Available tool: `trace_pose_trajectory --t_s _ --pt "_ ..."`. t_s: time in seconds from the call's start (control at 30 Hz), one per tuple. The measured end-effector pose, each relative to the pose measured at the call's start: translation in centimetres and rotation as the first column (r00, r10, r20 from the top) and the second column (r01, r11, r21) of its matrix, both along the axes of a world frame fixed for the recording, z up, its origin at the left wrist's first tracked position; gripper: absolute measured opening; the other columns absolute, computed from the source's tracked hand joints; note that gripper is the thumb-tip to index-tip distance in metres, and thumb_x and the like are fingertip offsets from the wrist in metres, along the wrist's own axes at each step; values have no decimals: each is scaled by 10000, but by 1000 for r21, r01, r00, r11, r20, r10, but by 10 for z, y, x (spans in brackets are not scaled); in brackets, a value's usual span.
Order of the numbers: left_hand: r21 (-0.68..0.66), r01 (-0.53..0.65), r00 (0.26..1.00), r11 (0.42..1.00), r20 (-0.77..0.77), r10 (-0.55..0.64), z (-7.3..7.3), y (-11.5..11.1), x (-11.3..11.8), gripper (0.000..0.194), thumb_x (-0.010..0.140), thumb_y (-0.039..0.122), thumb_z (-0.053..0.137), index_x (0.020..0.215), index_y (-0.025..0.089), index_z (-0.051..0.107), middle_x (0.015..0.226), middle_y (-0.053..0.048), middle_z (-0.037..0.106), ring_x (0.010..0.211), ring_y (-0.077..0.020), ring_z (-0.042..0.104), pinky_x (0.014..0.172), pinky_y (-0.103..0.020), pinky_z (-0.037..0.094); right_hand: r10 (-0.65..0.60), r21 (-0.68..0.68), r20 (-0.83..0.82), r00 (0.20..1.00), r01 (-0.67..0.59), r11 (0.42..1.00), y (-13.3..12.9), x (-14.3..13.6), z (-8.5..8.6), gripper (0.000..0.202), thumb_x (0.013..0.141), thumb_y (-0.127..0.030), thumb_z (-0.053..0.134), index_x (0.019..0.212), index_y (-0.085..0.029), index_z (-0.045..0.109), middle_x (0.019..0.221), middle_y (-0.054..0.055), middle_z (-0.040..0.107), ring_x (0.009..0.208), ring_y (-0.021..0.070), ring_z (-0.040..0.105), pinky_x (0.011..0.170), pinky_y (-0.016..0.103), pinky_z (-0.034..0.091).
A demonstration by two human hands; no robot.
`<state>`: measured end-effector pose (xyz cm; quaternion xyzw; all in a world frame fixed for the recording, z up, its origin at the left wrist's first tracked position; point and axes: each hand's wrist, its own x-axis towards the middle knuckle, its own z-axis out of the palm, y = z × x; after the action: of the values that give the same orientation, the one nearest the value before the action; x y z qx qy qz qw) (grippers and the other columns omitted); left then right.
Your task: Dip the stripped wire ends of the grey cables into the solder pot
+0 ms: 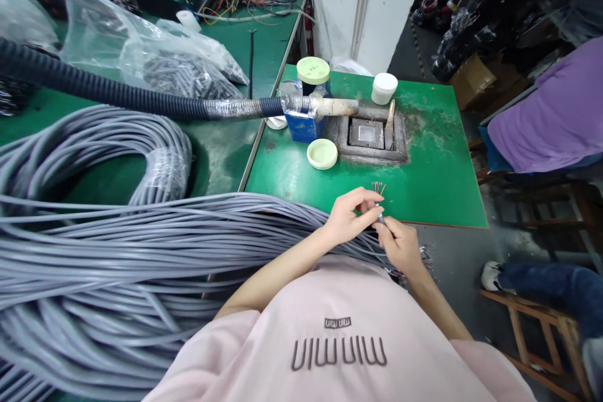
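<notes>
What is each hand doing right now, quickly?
Left hand: closed, pinching near the base of the coloured wires.
Right hand: closed, holding the grey cable just below.

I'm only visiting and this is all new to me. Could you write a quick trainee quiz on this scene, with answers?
1. True or false: the left hand and right hand are both at the end of a grey cable with coloured wires sticking out.
2. Choose: the black ribbed hose leads over a box that is A) red, B) blue, C) yellow.
3. Fill in: the coiled cable lies to the person's ____.

Key: 1. True. 2. B. 3. Left.
</notes>
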<state>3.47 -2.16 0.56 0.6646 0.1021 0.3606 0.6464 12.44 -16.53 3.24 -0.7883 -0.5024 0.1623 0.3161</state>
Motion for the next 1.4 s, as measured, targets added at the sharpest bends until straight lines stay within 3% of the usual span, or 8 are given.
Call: trace_pose_trajectory --t_s 0.07,0.13,0.3,0.47,0.6,0.83,1.23,1.4 --pt "251 19 1000 968 -20 -15 2 9 -1 211 871 295 611 1034 174 669 733 -5 606 645 -91 521 650 -224 443 1 19 56 998 -2 1000 1 0 -2 332 978 -312 456 670 -193 488 566 -31 507 525 96 463 580 241 333" --pt "393 46 998 918 -50 -29 4 17 -2 244 887 294 589 1092 176 651 746 -9 627 678 -104 544 669 -232 454 0 26 104 995 -3 1000 1 1 -4 330 976 -302 463 665 -193 474 556 -38 491 507 90 449 569 243 316" --pt "459 53 993 887 -118 2 5 21 -1 241 881 302 597 1080 169 624 778 -9 648 710 -114 565 697 -241 467 -7 3 160 987 7 1000 -1 2 -9 319 977 -306 462 680 -193 467 553 -44 463 505 90 428 567 247 295" --pt "342 -39 991 939 -109 81 -3 10 1 223 855 323 631 1019 172 616 805 -8 658 686 -102 559 669 -226 460 -18 -11 171 985 20 1000 -1 2 -10 317 981 -319 454 693 -189 485 564 -38 472 516 92 423 572 246 291" --pt "69 -77 987 995 -137 86 -5 1 5 179 837 315 643 933 165 622 741 9 631 599 -75 512 599 -200 432 -13 -7 208 978 15 1000 1 2 -10 314 983 -325 450 715 -181 529 567 -28 497 514 95 431 568 247 290" --pt "-262 -64 987 963 -160 22 -9 -3 9 221 787 334 691 893 146 644 704 19 596 561 -58 454 563 -191 391 -7 -18 283 959 13 1000 1 1 -11 319 992 -322 431 771 -164 598 592 2 562 524 109 490 572 254 296" --pt "-241 123 959 963 -222 -178 -2 20 10 306 769 358 704 973 131 693 583 62 462 514 -49 342 516 -190 293 41 -67 478 877 -10 998 1 6 -13 365 1004 -336 395 722 -173 561 553 9 563 499 122 483 555 278 263" --pt "-210 124 963 970 -211 -169 0 20 13 262 767 341 708 920 131 679 576 66 450 522 -52 355 531 -189 315 37 -71 483 875 -3 997 2 5 -12 361 995 -338 410 705 -177 552 536 7 553 484 121 461 549 285 254"
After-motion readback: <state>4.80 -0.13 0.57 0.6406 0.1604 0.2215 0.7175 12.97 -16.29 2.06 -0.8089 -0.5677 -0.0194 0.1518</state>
